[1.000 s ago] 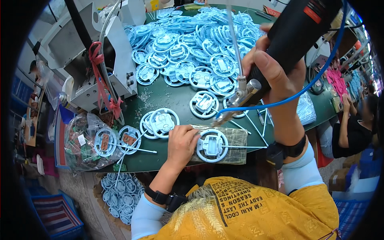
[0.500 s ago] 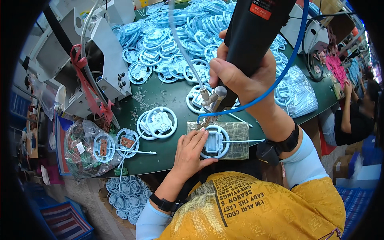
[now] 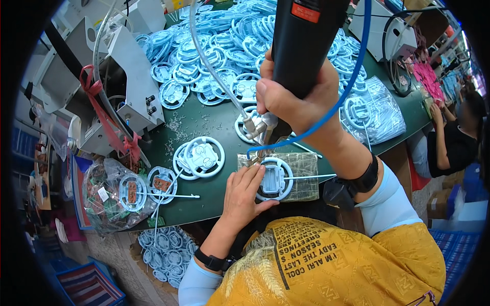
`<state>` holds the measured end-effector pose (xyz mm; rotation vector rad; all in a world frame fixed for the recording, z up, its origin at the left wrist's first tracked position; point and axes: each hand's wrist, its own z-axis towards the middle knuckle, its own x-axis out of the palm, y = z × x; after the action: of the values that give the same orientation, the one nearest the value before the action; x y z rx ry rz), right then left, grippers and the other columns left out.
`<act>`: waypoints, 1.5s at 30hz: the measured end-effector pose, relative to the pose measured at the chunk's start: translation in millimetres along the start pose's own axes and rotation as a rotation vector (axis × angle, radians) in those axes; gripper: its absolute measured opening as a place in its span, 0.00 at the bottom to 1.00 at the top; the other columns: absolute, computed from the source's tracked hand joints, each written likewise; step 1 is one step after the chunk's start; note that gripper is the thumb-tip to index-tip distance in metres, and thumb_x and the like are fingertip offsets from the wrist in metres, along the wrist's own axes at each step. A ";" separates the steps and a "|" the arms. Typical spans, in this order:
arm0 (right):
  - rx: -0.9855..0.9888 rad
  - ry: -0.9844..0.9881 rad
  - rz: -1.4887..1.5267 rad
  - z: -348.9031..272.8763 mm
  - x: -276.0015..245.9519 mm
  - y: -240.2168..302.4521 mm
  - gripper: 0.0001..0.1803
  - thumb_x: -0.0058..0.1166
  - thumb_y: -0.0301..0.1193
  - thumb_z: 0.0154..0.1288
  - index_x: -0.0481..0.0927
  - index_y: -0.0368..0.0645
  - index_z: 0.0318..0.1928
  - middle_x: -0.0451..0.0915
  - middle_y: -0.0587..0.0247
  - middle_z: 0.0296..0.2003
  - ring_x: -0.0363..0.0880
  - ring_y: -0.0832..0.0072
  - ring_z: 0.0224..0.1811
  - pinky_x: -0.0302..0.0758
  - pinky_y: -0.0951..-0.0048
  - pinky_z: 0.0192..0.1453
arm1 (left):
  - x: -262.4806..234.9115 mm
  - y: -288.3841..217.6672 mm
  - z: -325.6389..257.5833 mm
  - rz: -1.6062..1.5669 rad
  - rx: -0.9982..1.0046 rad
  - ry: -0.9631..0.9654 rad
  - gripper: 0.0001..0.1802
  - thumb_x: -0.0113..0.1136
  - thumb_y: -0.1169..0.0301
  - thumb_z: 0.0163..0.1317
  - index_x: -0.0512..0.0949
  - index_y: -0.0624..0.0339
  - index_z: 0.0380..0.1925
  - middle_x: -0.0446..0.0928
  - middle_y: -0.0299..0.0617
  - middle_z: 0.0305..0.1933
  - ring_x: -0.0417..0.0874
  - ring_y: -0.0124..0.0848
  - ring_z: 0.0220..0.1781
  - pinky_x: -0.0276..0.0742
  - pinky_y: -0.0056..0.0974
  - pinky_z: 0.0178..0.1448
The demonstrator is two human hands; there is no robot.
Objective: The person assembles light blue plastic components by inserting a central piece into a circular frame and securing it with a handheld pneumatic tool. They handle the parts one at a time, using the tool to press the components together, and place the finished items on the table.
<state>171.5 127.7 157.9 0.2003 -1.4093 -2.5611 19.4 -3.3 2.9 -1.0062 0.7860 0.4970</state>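
Observation:
My right hand (image 3: 309, 104) is wrapped round the thick black body of a powered screwdriver (image 3: 303, 48), tilted over the work. Its metal nose, with a blue hose and a clear feed tube joined to it, reaches down to the upper left rim of a light-blue toy steering wheel (image 3: 273, 180). Whether the bit touches a screw is hidden by my fingers. My left hand (image 3: 242, 193) holds the wheel's left side, fingertips beside the nose and thumb along the lower rim. The wheel lies on a tape-wrapped block (image 3: 307, 189), its thin rod pointing right.
Two similar wheels (image 3: 204, 157) overlap left of the block. Further left, wheels with brown boards (image 3: 163, 184) lie beside a plastic bag of circuit boards (image 3: 104, 204). A large wheel pile (image 3: 219, 51) covers the back; loose screws (image 3: 176, 130) are scattered ahead. A grey machine (image 3: 135, 76) stands left.
The screwdriver and my right hand have shifted slightly left and down, and the hoses have swayed with them. My left hand stays on the wheel. The whole view has moved a little.

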 end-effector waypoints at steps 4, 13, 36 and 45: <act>0.038 -0.099 0.062 -10.8 6.5 -3.7 0.25 0.65 0.28 0.51 0.72 0.40 0.50 0.74 0.71 0.26 0.72 0.84 0.25 0.71 0.78 0.30 | 2.7 1.9 -2.2 -0.043 -0.022 0.002 0.54 0.82 0.60 0.31 0.67 0.66 0.62 0.72 0.48 0.63 0.71 0.48 0.63 0.63 0.50 0.65; -0.088 0.023 0.175 14.2 0.7 27.9 0.22 0.60 0.22 0.56 0.71 0.37 0.52 0.77 0.68 0.28 0.79 0.80 0.27 0.77 0.77 0.32 | 22.3 11.3 -19.1 -0.109 -0.124 -0.148 0.75 0.83 0.53 0.31 0.42 0.69 0.73 0.70 0.53 0.61 0.67 0.48 0.65 0.52 0.52 0.68; -0.052 0.095 0.004 -19.0 52.8 13.5 0.24 0.61 0.28 0.51 0.70 0.38 0.49 0.73 0.66 0.27 0.69 0.81 0.27 0.69 0.76 0.31 | 30.5 16.8 -20.0 -0.212 -0.211 -0.074 0.44 0.80 0.49 0.35 0.75 0.64 0.49 0.72 0.54 0.50 0.67 0.50 0.54 0.53 0.53 0.67; -0.057 -0.078 0.028 4.2 -16.0 62.2 0.21 0.61 0.21 0.56 0.72 0.35 0.51 0.78 0.65 0.27 0.77 0.80 0.24 0.76 0.77 0.29 | 2.4 -5.8 3.0 0.029 -0.108 -0.002 0.52 0.81 0.54 0.33 0.70 0.57 0.63 0.68 0.51 0.57 0.65 0.48 0.64 0.57 0.51 0.65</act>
<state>193.5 102.8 213.1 0.0714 -1.3529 -2.6085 26.0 -3.4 5.2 -1.0959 0.7795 0.5698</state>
